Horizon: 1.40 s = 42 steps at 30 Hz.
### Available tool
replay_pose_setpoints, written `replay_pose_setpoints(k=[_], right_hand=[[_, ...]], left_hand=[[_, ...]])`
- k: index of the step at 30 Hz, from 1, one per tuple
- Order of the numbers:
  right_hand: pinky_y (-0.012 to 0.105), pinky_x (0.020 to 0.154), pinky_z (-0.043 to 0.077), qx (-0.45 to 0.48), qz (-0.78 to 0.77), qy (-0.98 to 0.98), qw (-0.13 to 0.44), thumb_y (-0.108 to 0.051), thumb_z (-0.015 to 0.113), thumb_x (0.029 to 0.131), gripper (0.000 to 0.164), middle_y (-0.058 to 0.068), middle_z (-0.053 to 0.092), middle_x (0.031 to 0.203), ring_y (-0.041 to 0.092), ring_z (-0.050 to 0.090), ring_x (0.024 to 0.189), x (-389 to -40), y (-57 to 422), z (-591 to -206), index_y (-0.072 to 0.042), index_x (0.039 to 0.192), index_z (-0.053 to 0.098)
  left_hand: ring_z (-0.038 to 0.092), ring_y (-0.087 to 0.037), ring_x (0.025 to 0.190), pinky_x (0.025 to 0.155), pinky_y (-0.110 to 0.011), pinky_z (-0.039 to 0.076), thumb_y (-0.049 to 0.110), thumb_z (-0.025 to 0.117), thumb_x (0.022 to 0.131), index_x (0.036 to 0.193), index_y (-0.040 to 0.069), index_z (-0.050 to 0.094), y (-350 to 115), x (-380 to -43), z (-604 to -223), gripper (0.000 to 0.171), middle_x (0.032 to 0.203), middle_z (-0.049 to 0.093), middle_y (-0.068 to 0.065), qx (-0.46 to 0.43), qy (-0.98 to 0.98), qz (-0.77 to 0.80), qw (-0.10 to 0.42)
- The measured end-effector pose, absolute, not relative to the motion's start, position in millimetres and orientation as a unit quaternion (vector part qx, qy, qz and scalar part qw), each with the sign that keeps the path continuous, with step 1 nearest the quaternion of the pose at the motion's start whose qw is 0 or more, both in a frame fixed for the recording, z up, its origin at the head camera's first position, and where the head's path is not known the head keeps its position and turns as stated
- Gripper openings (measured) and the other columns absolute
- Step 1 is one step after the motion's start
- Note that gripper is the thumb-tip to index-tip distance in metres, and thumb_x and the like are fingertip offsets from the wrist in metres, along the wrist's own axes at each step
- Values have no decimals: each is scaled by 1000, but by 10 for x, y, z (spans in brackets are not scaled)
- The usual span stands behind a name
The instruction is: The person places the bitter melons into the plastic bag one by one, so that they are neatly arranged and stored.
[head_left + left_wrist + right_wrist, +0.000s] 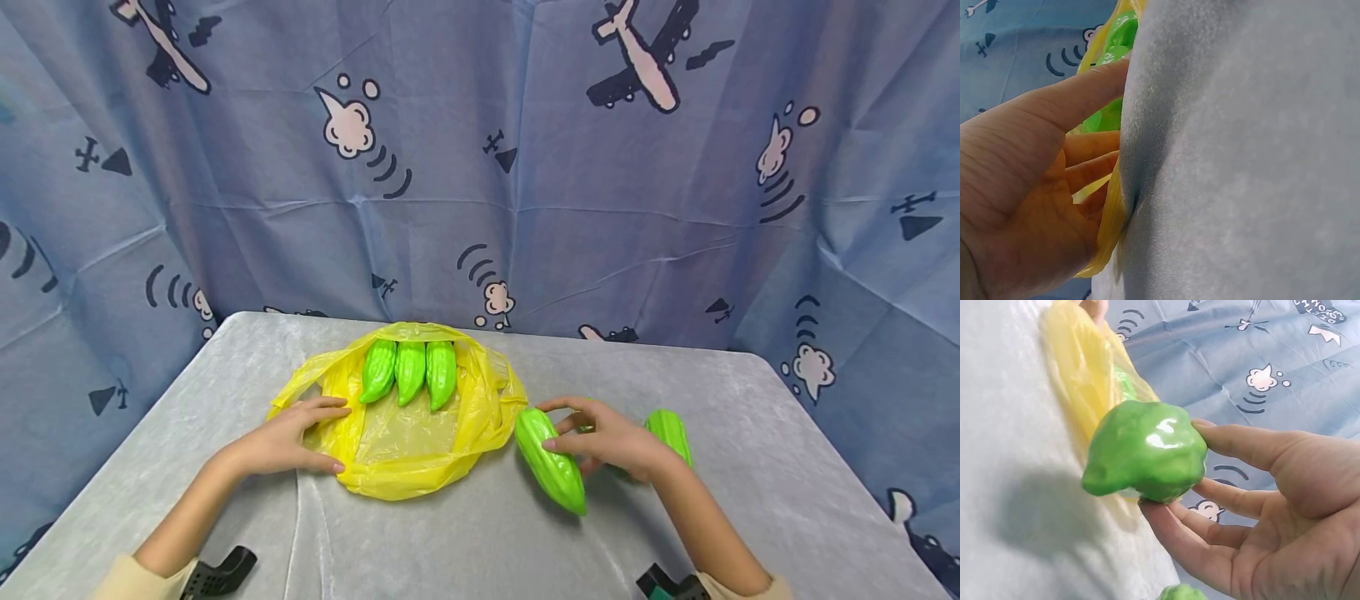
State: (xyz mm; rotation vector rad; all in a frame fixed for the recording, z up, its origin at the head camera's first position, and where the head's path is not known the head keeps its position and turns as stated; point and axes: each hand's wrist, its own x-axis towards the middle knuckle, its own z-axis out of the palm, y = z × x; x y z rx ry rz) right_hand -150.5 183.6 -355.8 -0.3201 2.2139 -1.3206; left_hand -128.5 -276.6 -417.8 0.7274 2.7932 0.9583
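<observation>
A yellow plastic bag (480,417) lies on the table with its mouth spread wide. Inside it, three green bitter melons (410,372) are side by side at the back. My left hand (288,437) rests at the bag's left rim, fingers and thumb spread apart; in the left wrist view the bag's edge runs along the palm. My right hand (611,437) pinches another bitter melon (551,462) between thumb and fingers, just right of the bag. The right wrist view shows this bitter melon (1147,450) held above the table, its pointed tip facing the camera.
Behind my right forearm lies one more bitter melon (670,433), partly covered; bits of green also show around the right hand. The grey cloth-covered table (420,550) ends at a blue printed curtain (450,167).
</observation>
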Motion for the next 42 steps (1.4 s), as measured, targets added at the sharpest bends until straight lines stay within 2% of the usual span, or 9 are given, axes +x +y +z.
replay_pose_setpoints(k=[6,11,21,33,42], right_hand=[[42,77,64,-100,-494,827,250,-24,80,96,65,24,61,132,25,69,101,-1549,1709,-3460,-7,152,52],[44,81,64,-95,-496,828,243,-25,79,96,65,24,59,136,28,67,111,-1585,1569,-3393,-10,153,52],[44,85,64,-114,-515,820,221,-25,77,98,66,25,57,140,35,60,126,-1652,1305,-3355,-13,157,49],[47,88,64,-114,-534,810,213,-20,76,98,61,25,59,139,35,61,126,-1744,961,-3410,-12,154,53],[46,85,65,-99,-549,806,198,-17,77,97,61,25,60,136,33,66,117,-1776,706,-3469,-13,154,53]], left_hand=[[39,-61,142,111,-78,32,34,91,80,144,-3,61,-2761,-1280,-4168,80,152,52,-27,240,917,316,49],[41,-61,141,111,-78,33,34,91,79,143,-3,61,-2758,-1280,-4156,80,151,53,-28,243,916,316,46],[39,-62,142,111,-79,30,32,91,80,144,-4,61,-2766,-1286,-4146,79,151,53,-29,239,916,317,52],[36,-64,143,113,-80,27,37,90,82,141,-3,63,-2784,-1264,-4140,76,150,54,-29,230,918,320,38],[39,-63,142,112,-79,30,37,89,83,139,-3,65,-2772,-1254,-4096,73,149,55,-29,234,916,322,47]])
